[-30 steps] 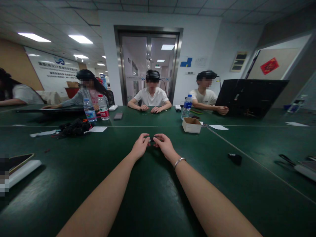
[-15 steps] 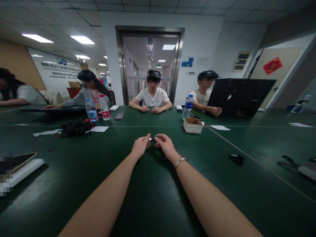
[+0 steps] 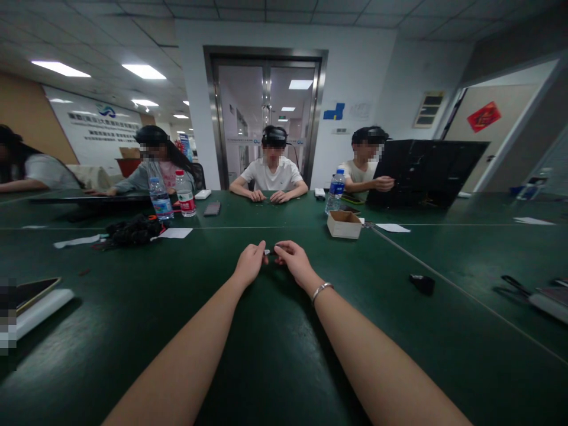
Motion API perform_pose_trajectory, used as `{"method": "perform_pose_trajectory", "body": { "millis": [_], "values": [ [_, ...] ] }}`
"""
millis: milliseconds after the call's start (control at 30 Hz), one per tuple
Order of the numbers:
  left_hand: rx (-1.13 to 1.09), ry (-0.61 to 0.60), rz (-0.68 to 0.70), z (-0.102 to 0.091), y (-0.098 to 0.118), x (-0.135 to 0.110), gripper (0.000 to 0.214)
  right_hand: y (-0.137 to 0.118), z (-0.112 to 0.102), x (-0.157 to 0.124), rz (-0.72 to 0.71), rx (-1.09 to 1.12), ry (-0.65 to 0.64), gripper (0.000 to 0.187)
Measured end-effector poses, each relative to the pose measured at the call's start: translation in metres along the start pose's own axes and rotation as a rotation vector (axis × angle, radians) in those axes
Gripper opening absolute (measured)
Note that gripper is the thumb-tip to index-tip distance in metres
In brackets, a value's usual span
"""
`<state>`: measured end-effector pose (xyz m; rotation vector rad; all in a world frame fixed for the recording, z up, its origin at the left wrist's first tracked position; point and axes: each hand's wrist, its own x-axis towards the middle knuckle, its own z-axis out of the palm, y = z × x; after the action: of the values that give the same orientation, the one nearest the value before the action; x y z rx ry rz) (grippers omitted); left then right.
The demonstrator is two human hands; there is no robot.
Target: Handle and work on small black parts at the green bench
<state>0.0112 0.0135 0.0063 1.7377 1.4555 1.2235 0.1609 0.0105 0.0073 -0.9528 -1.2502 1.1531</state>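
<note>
1. Small silver-and-dark piece (image 3: 269,252): held over the table (image 3: 275,343), short of its far edge. Left hand (image 3: 249,261) pinched on the silver end, right hand (image 3: 294,259) on the dark end.
2. Versus one second ago: more silver exposed; suggests handling from both ends.
3. Red-labelled bottle (image 3: 187,205), blue-labelled bottle (image 3: 336,190), wall sign (image 3: 102,127): lettering illegible.
</note>
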Motion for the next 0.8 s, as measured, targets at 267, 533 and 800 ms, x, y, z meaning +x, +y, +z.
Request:
{"method": "perform_pose_trajectory", "body": {
  "millis": [267, 533, 800],
  "values": [
    [-0.012, -0.045, 0.007, 0.0008, -0.0038, 0.0022, 0.046, -0.0002, -0.0009, 0.0002, 0.007, 0.010, -0.001, 0.036],
    [-0.070, -0.094, -0.047, -0.0007, 0.0024, -0.0006, 0.047, 0.0012, -0.0009, 0.0008, 0.015, 0.013, 0.001, 0.035],
    [-0.074, -0.120, -0.020, -0.0001, 0.0026, -0.0007, 0.045, -0.0008, -0.0012, -0.0001, 0.021, 0.025, 0.007, 0.035]
  ]
}}
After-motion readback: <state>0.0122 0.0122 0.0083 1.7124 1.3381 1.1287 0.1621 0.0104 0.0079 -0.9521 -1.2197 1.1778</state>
